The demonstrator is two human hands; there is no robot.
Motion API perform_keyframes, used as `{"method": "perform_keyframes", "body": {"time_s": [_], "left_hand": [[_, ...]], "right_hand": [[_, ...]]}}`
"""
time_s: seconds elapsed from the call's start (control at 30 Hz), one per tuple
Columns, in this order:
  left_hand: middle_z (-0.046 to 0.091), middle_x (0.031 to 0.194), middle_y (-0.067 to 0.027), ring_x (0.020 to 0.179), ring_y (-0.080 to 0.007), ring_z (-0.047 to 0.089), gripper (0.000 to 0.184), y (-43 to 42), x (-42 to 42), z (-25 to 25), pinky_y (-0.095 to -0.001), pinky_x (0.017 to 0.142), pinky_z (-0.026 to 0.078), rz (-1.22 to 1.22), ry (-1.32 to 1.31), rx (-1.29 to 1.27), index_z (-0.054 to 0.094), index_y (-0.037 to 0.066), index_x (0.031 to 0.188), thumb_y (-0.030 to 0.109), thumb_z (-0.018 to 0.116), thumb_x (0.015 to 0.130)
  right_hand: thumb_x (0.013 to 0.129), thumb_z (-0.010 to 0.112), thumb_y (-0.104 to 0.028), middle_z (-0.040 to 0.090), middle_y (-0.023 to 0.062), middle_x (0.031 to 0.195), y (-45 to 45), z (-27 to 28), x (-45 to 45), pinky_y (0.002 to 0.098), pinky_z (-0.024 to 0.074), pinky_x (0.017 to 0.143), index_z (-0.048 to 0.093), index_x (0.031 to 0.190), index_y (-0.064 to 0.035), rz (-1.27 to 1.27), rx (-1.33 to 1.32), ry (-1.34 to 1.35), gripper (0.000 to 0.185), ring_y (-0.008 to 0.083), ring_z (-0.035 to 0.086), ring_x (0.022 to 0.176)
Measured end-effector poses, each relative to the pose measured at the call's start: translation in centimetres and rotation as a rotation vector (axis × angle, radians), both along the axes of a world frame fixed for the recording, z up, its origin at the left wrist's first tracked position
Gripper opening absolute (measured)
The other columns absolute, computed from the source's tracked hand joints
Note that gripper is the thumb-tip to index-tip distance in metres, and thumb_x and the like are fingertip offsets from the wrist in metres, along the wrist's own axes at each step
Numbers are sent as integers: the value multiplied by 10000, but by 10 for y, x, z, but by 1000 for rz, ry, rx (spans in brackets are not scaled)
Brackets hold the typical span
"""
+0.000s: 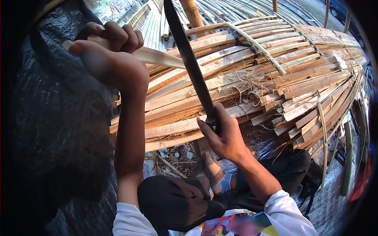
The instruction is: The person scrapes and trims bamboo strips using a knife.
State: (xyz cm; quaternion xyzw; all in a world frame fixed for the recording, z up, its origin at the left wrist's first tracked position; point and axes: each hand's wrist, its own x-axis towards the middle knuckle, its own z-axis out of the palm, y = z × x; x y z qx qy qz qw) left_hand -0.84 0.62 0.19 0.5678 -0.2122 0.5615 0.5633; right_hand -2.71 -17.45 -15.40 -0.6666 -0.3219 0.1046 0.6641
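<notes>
My right hand (226, 137) grips the handle of a machete (192, 63), whose long dark blade points up and away from me. Raised at the upper left, my left hand (116, 59) is closed around a pale bamboo strip (159, 58). The strip stretches to the right from my fist and meets the blade in view; whether the edge touches or cuts it I cannot tell. Beneath both hands lie split bamboo slats (173, 104) in a broad layer, with curled shavings (246, 88) scattered on top.
A dark plastic sheet (63, 118) hangs along my left. Bamboo poles (220, 11) lie behind the slats, and an upright bamboo post (191, 13) stands at the back. My bent legs (173, 202) are below, with litter (179, 157) on the ground nearby.
</notes>
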Motion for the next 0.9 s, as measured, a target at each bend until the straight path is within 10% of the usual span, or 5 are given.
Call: {"method": "perform_keyframes", "body": {"time_s": [0.13, 0.4, 0.7, 0.9], "left_hand": [[213, 559, 18, 481, -105, 175, 662, -14, -15, -1, -290, 469, 163, -136, 33, -2, 445, 143, 797, 779, 284, 886], [222, 540, 5, 465, -113, 139, 504, 1, -27, -7, -300, 456, 143, -422, 202, 2, 414, 158, 755, 640, 398, 902], [206, 536, 11, 462, -111, 133, 368, -9, -23, -1, -299, 450, 132, -283, 216, -55, 356, 165, 712, 476, 388, 905], [205, 533, 10, 455, -106, 132, 340, -3, -27, 1, -297, 445, 129, -140, 190, -60, 342, 170, 696, 436, 377, 905]], "right_hand": [[847, 629, -51, 587, 195, 675, 8, 23, -8, 445, 451, 558, 482, 1068, 0, -10, 75, -200, 270, 386, 616, 642], [837, 589, -83, 576, 246, 639, 19, -25, 7, 519, 442, 578, 426, 989, -12, -42, -152, -109, 234, 470, 576, 660], [828, 633, -22, 492, 162, 593, 22, 8, -12, 398, 421, 511, 469, 1014, -3, -16, 230, -284, 249, 351, 532, 525], [816, 573, -115, 583, 274, 665, 29, -83, 20, 533, 459, 633, 434, 955, -17, -122, -275, -33, 219, 490, 583, 686]]}}
